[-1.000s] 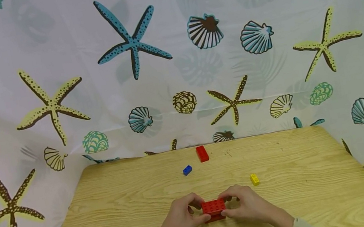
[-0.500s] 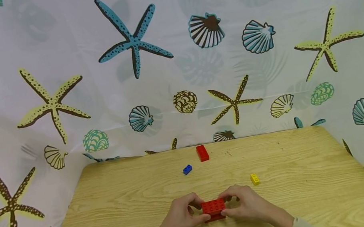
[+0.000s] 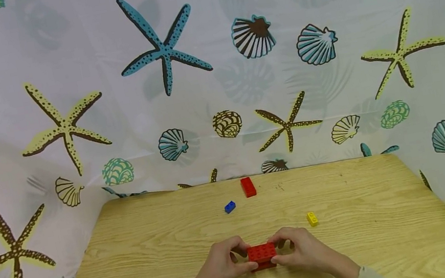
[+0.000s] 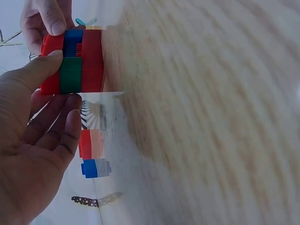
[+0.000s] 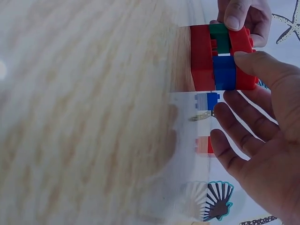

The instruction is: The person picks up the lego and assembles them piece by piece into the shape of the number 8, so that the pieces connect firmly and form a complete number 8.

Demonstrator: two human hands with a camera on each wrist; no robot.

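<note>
A small stack of bricks stands on the wooden table near its front edge, with a red brick on top. The left wrist view shows the stack as red bricks above and below with a blue and a green brick between them. My left hand grips its left end, thumb on the near side. My right hand grips its right end in the same way. In the right wrist view the stack sits against my right hand's thumb.
Three loose bricks lie farther back: a red one near the far edge, a small blue one to its left, and a small yellow one right of my hands. A sea-shell patterned curtain surrounds the table.
</note>
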